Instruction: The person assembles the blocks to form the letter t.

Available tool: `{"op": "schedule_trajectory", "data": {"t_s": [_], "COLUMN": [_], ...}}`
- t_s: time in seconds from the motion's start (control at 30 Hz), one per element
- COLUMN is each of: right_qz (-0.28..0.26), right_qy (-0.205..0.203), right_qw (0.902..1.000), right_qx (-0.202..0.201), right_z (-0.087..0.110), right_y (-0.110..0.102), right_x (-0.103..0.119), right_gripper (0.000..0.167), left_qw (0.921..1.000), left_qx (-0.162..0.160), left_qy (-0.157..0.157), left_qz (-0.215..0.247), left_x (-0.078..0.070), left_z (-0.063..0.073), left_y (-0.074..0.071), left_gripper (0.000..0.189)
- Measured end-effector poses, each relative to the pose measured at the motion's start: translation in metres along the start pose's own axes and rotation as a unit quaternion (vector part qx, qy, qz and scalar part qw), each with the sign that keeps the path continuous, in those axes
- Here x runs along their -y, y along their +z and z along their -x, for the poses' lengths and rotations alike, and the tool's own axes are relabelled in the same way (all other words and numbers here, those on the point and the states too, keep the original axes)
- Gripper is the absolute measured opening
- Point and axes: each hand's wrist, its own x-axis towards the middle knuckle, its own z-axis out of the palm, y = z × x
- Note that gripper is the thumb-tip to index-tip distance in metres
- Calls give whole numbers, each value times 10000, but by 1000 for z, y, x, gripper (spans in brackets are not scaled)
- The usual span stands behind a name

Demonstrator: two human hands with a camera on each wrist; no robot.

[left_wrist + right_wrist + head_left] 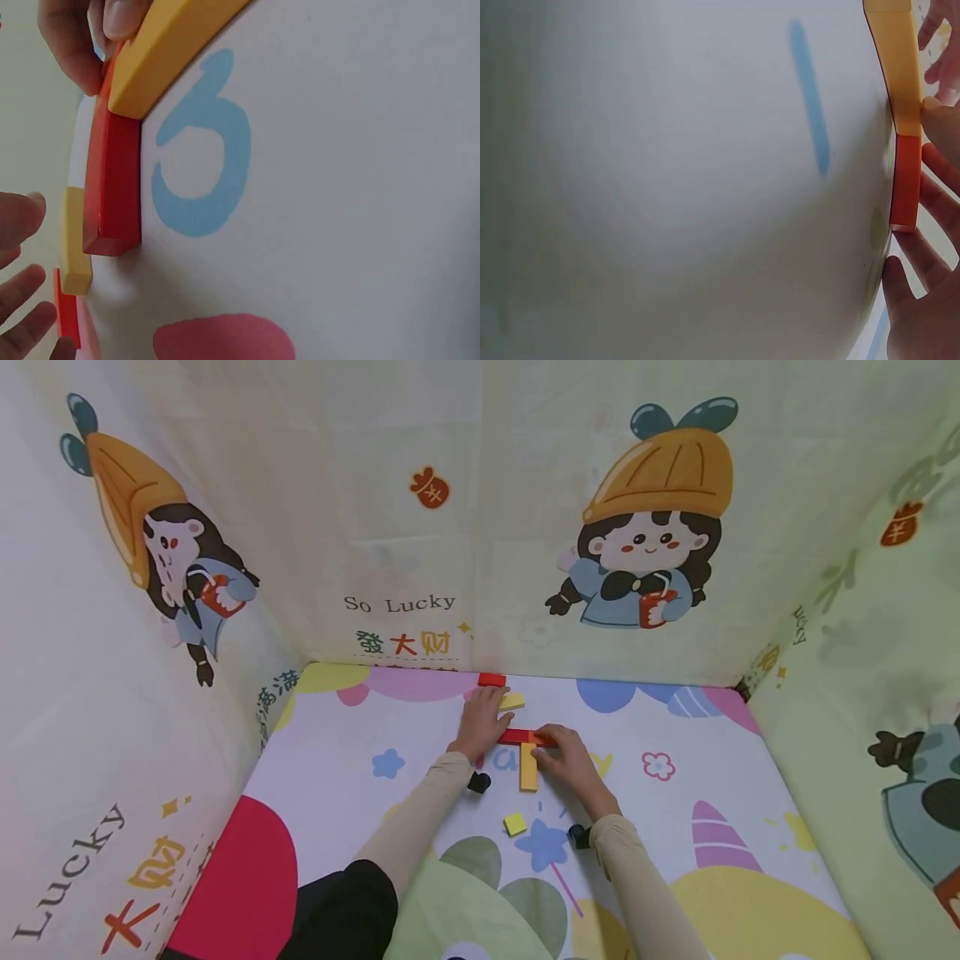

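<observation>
A long red block (513,737) lies crosswise on the printed mat, and an orange-yellow block (528,770) runs from it toward the person, making a T. My right hand (576,767) is at the join; its thumb presses by the orange-yellow block's far end while fingers reach behind the red block. In the left wrist view, those right fingertips (124,19) grip the two blocks (112,187) where they meet. Just left of the red block, my left hand (480,724) has its fingers spread; in its wrist view they are apart from the blocks.
Behind the T lie a pale yellow block (513,701) and a small red block (492,680), near the back wall. A small yellow block (514,824) sits nearer the person. Patterned cloth walls (480,527) enclose the mat at the back and sides.
</observation>
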Motion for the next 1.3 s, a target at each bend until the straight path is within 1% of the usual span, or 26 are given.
{"op": "schedule_trajectory", "data": {"t_s": [0.2, 0.3, 0.53, 0.73, 0.93, 1.0, 1.1, 1.2, 1.3], "right_qz": [-111, -142, -100, -80, -120, -150, -172, -175, -169], "right_qy": [28, -11, -85, -225, -206, -182, -130, -81, -52], "right_qw": [9999, 9999, 9999, 9997, 9997, 9997, 9998, 9998, 9998], "right_qx": [8, 0, -34, -105, -81, -57, -10, 20, 33], "right_z": [1, 2, 1, 0, 0, 0, -1, -1, -1], "right_y": [-2, -1, 0, 0, 0, 0, 0, 0, 0], "right_x": [-2, -2, -2, -3, -3, -3, -2, -2, -1], "right_gripper": [45, 45, 45, 43, 44, 43, 44, 45, 45], "left_qw": [9994, 9990, 9980, 9976, 9971, 9967, 9961, 9949, 9932], "left_qx": [149, 201, 261, 237, 297, 391, 616, 874, 1076], "left_qy": [-310, -396, -464, -495, -463, -421, -352, -328, -355], "left_qz": [-62, -82, -343, -417, -530, -576, -532, -392, -250], "left_x": [5, 7, 12, 8, 3, 2, 1, 0, 0], "left_z": [-8, -11, -19, -22, -22, -22, -24, -26, -26], "left_y": [6, 7, 10, 8, 3, 2, 1, 1, 1], "left_gripper": [57, 54, 51, 48, 41, 40, 41, 45, 54]}}
